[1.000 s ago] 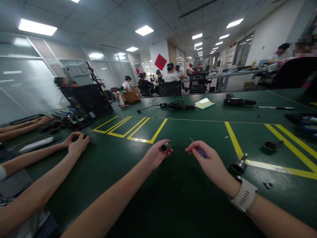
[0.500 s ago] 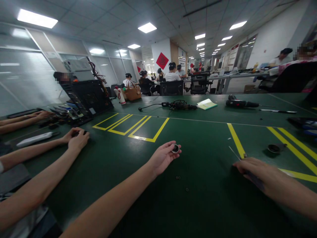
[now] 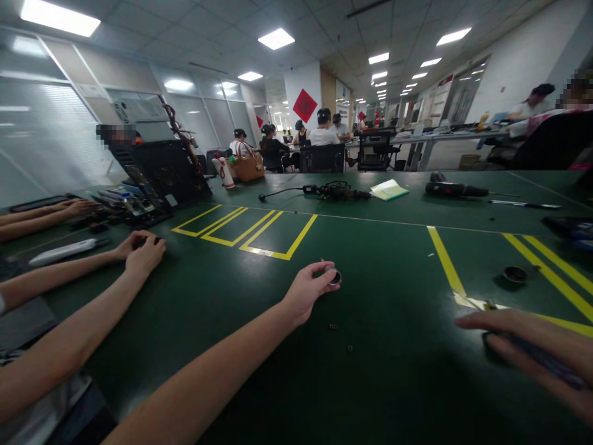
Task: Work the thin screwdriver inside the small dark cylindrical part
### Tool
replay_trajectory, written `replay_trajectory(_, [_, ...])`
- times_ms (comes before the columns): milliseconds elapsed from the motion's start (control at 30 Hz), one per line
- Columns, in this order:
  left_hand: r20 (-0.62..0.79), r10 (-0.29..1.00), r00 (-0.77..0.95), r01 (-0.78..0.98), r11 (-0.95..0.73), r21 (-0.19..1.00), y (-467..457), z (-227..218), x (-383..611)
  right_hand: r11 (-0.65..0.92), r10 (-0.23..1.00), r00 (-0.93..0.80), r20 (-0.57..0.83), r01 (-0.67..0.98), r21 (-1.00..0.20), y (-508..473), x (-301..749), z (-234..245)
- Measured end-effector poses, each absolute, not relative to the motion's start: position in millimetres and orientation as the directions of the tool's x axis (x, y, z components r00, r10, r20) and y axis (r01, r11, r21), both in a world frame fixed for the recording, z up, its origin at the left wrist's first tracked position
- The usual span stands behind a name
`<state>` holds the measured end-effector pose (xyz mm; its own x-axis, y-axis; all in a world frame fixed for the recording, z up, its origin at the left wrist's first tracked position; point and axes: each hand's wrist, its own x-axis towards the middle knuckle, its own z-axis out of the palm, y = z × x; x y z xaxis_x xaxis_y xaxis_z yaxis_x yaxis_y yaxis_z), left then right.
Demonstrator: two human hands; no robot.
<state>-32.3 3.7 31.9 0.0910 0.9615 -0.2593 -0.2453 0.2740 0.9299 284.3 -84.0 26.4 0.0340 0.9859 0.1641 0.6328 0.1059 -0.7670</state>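
My left hand hovers over the green table and pinches a small round metal part between thumb and fingertips. My right hand lies low at the right edge, fingers closed along a thin purple-handled tool that lies under them. The hand covers whatever is on the table beneath it. Two tiny ring-shaped pieces lie on the table between my hands.
A co-worker's arms rest on the table at left, beside a black computer case. A small dark cup sits by the yellow lines. Farther back lie a cable tool, a notepad and an electric screwdriver.
My right hand swung from the centre to the lower right, down over the spot where a metal cylinder stood. My left hand stayed nearly in place, turning the small part.
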Motion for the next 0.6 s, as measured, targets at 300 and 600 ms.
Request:
replay_trajectory(300, [-0.132, 0.988, 0.075, -0.144, 0.142, 0.979, 5, 21, -35, -0.137, 0.984, -0.121, -0.128, -0.067, -0.988, -82, 150, 44])
replay_trajectory(600, [-0.141, 0.988, 0.055, -0.162, 0.149, 0.976, 2, 30, -32, -0.192, 0.973, -0.119, -0.196, 0.043, -0.98, -76, 158, 20])
